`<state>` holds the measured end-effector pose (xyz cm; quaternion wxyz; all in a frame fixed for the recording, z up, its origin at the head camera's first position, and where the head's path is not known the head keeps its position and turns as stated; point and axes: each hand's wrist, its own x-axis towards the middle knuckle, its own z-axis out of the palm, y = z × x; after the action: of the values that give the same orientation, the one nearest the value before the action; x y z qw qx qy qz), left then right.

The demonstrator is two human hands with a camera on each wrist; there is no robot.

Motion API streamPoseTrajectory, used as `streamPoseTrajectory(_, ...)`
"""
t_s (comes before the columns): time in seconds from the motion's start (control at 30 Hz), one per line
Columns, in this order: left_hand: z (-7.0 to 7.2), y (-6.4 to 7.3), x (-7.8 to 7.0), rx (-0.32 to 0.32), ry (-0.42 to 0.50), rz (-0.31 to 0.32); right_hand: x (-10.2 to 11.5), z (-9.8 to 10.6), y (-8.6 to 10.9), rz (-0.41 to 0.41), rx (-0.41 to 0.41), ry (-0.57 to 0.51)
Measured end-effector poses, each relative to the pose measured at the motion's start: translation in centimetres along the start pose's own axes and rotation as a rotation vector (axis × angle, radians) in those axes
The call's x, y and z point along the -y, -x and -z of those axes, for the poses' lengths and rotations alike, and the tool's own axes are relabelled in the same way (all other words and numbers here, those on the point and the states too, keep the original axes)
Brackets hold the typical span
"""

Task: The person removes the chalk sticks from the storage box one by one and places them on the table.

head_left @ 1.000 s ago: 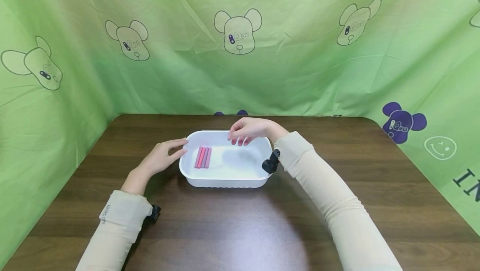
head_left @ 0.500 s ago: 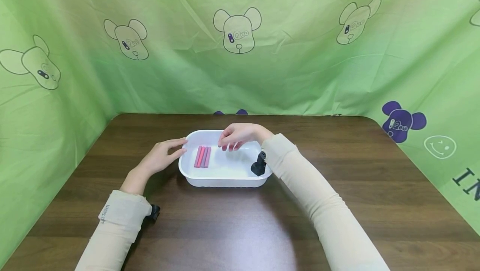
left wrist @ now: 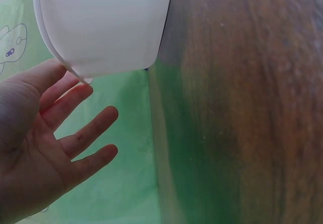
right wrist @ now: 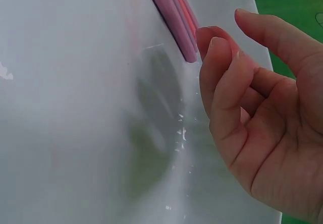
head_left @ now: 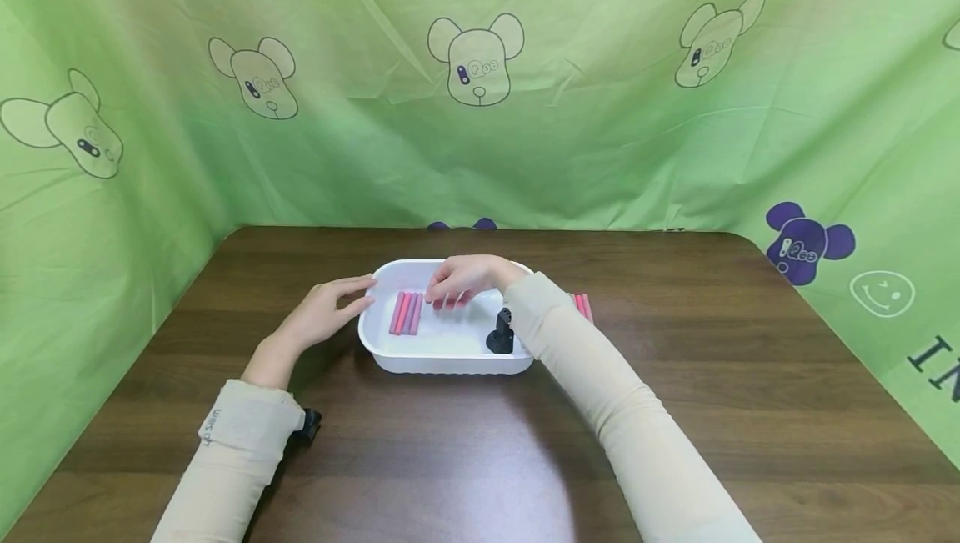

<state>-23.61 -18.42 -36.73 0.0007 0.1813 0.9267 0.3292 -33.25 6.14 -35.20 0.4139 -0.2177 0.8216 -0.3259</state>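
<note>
1. Green cloth (head_left: 337,159), printed with cartoon heads, hangs behind and at both sides.
2. Brown wooden table (head_left: 750,401) spreads beneath everything.
3. White tray (head_left: 457,366) sits on it, without noticeable shift.
4. Right hand (head_left: 459,278) has just travelled leftward over the tray; its fingers curl loosely, thumb apart, grasping nothing I can see.
5. Left hand (head_left: 318,316) keeps its extended fingers and thumb against the tray's left rim, not clenched.
6. Pink and purple sticks (head_left: 406,314), 4 side by side, lie inside the tray's left part; the right hand is now just beside them, contact unclear, so they seem within easy reach.
7. Other pink sticks (head_left: 581,307), partly hidden, now show past the right sleeve (head_left: 622,418).
</note>
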Motion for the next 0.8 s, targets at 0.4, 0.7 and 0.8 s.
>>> streamPoseTrajectory(0.4, 0.0, 0.0, -0.1, 0.004, 0.001, -0.015, 0.0, -1.1, -1.4, -0.030, 0.006, -0.009)
streamPoseTrajectory(0.7, 0.1, 0.0, -0.1, 0.000, 0.002, -0.008, 0.1, -1.5, -1.7, -0.048, -0.017, 0.008)
streamPoseTrajectory(0.8, 0.1, 0.0, 0.0, 0.001, 0.004, -0.008, 0.2, -1.6, -1.8, -0.055, -0.022, 0.020)
